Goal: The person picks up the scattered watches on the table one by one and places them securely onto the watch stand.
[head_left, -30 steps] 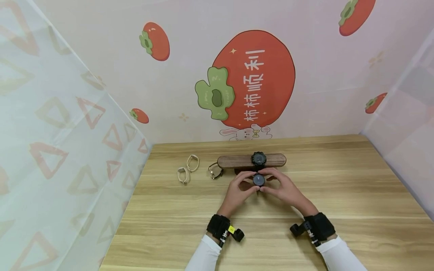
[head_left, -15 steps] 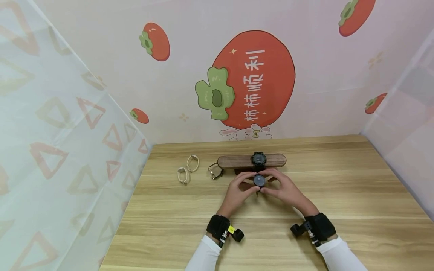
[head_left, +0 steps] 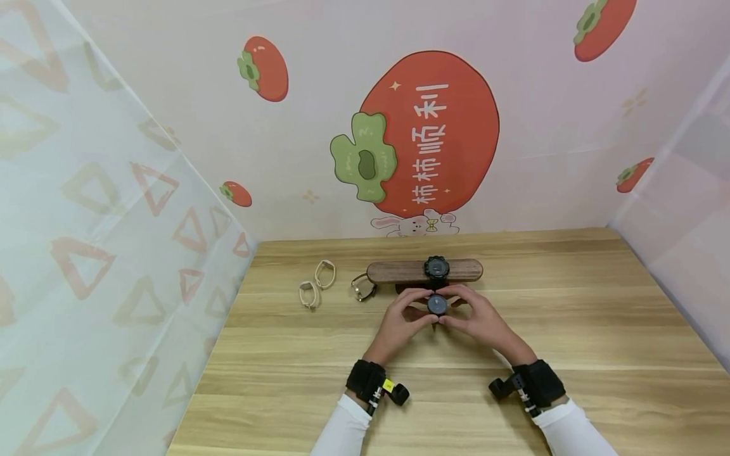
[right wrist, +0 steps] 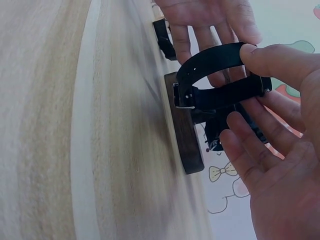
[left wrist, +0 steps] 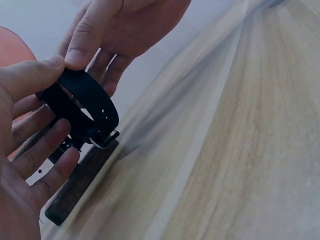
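We see the head view evenly, brightly lit, with soft shadows on the pale, wood-grained tabletop (head_left: 285,367). In both wrist views we find dimmer, cooler light and softly blurred grain.

I sat in a booth-like recording station: a persimmon-printed backdrop (head_left: 430,133) stood ahead of me, a triangle-patterned side panel (head_left: 114,253) on my left, a wood-grain counter (head_left: 274,361) between, and wrist cameras (head_left: 399,394) on me.
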Tool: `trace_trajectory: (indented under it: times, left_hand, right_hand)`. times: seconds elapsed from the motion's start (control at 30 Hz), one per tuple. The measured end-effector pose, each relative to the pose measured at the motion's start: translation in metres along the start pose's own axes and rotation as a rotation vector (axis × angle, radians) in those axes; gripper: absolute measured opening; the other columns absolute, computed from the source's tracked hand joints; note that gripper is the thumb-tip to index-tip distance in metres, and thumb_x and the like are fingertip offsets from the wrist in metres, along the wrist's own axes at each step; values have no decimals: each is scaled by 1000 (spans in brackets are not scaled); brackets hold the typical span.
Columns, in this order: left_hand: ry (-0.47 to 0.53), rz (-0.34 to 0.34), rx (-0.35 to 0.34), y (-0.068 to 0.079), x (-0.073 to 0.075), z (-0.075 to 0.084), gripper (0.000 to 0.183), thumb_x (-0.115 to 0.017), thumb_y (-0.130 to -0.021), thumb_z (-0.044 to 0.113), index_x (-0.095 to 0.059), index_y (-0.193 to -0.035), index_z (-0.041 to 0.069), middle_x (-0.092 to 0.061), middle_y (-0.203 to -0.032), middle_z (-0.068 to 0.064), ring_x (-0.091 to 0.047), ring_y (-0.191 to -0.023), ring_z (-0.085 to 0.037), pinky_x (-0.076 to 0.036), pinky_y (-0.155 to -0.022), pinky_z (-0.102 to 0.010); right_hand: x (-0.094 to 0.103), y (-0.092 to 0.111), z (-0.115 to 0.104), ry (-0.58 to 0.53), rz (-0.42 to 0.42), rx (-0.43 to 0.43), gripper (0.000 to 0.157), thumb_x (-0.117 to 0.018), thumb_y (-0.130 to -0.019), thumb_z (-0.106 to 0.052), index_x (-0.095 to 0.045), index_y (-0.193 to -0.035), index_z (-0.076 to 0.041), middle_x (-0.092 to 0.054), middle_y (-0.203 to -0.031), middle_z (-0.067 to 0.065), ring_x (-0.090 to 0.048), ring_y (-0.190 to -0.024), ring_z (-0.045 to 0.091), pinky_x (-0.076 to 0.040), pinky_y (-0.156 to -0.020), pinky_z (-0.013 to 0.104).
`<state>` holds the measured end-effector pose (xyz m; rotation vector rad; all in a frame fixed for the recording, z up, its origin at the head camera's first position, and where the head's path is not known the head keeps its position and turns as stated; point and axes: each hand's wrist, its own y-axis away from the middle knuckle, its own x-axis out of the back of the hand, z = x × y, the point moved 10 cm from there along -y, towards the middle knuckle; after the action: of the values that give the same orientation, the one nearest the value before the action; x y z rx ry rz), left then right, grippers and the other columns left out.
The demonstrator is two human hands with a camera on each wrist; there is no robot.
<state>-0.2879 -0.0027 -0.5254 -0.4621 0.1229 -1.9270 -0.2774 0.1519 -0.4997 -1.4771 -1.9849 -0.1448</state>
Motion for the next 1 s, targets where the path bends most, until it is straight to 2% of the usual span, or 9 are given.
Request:
trace_trajectory:
  times: [0.13,0.23,0.47,0.63,0.7,0.83,1.0]
  left_hand:
    - [-18,6,-29,-2,6,5,47,-80,-98,21,-66,-143,19,-61,-144,-4,-65,-125,-25,-62,-101,-42]
    - [-36,36,-52,-4,15,9,41,-78,-99,20,-68,-139,15,-64,-138,-6,-67,-122,-28,-63,-99,-40]
    - [-56,169,-157,-6,45,22,25,-75,-100,6,-74,-125,5,-71,-124,-11,-70,-110,-27,-62,-93,-31]
    - [-127,281,-262,-7,70,34,21,-74,-99,3,-76,-120,6,-72,-119,-12,-68,-106,-27,-61,-94,-42]
    - [-165,314,-280,-8,80,37,21,-75,-99,3,-76,-120,4,-72,-119,-12,-67,-107,-28,-60,-93,-47]
    - [-224,356,-264,-11,97,35,25,-77,-97,3,-75,-122,3,-69,-124,-12,-61,-115,-30,-57,-96,-52]
    - [-252,363,-158,-16,111,21,35,-81,-95,7,-72,-129,5,-62,-137,-13,-52,-134,-33,-48,-114,-55]
  right_hand:
    - [1,0,-2,4,12,8,50,-85,-92,-11,-67,-139,-10,-68,-133,11,-66,-120,32,-60,-99,57]
    - [2,-1,-2,3,18,14,50,-85,-92,-10,-67,-138,-9,-68,-133,12,-67,-119,32,-60,-98,57]
    - [1,-1,4,9,18,3,51,-86,-91,-8,-67,-138,-5,-68,-133,12,-67,-119,32,-61,-97,56]
    - [1,0,6,11,20,1,51,-85,-92,-9,-66,-139,-5,-68,-135,12,-67,-120,33,-61,-97,55]
    - [2,0,6,16,26,1,51,-85,-92,-10,-66,-139,-6,-68,-135,12,-67,-120,33,-61,-97,55]
    - [4,0,8,25,31,-11,52,-85,-91,-8,-66,-140,-5,-68,-136,12,-67,-120,32,-61,-97,53]
    - [5,0,9,25,26,-28,53,-85,-91,-7,-65,-140,-5,-67,-139,14,-66,-122,34,-61,-98,54]
